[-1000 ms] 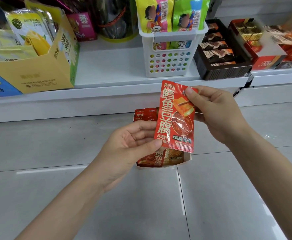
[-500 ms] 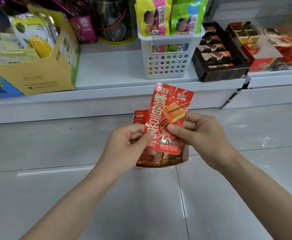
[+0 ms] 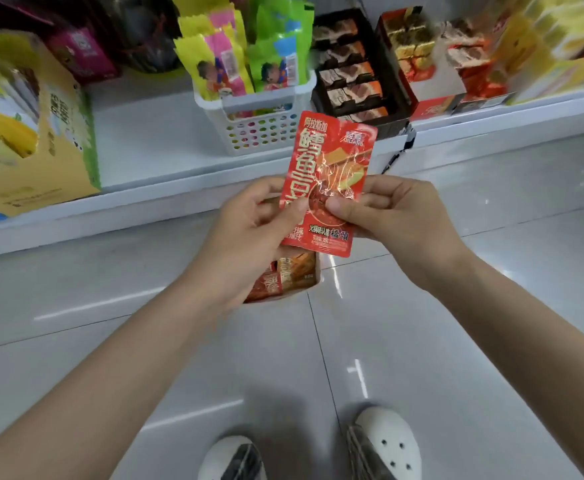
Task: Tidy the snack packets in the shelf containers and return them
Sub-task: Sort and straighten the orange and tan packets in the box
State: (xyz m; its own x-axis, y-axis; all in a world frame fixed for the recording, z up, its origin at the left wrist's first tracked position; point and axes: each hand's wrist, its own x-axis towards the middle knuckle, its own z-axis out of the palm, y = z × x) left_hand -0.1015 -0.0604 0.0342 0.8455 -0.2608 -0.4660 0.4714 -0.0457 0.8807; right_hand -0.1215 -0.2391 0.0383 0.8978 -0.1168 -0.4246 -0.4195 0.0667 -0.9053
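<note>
While my left hand [image 3: 245,233] and right hand [image 3: 397,220] pinch the red snack packet [image 3: 325,181] from either side, thumbs meeting on its front, it stands upright just before the white shelf's [image 3: 145,188] front edge. Behind my left hand I hold a small container [image 3: 283,278] of more red packets. Open shelf surface lies between the yellow carton [image 3: 41,161] and white basket [image 3: 259,126]; bare floor tiles [image 3: 318,358] spread below.
</note>
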